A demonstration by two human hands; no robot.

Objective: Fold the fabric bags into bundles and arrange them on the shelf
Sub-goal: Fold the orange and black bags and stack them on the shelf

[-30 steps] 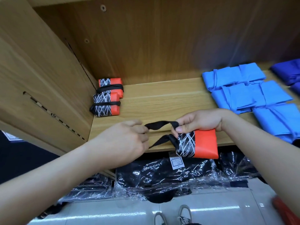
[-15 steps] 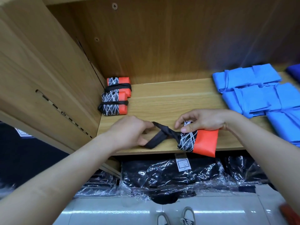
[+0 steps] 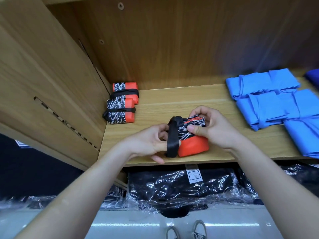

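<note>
A folded orange and black patterned fabric bag (image 3: 193,147) sits near the front of the wooden shelf (image 3: 172,100). My right hand (image 3: 212,128) pinches its patterned upper part from the right. My left hand (image 3: 151,142) has its fingers hooked through the bag's black strap (image 3: 172,138), which runs down the bundle's left side. Two finished orange and black bundles (image 3: 122,102), each bound with a black strap, lie against the shelf's left wall, one behind the other.
Several folded light blue bags (image 3: 269,99) lie on the right part of the shelf, with a dark blue one (image 3: 313,78) at the far right edge. Black items in clear plastic wrap (image 3: 181,187) fill the space below. The wooden side panel (image 3: 51,83) rises at left.
The bundle was turned so its orange end faces me. The strap, stretched out leftward before, now wraps along the bundle's left side. Both hands came together on the bundle.
</note>
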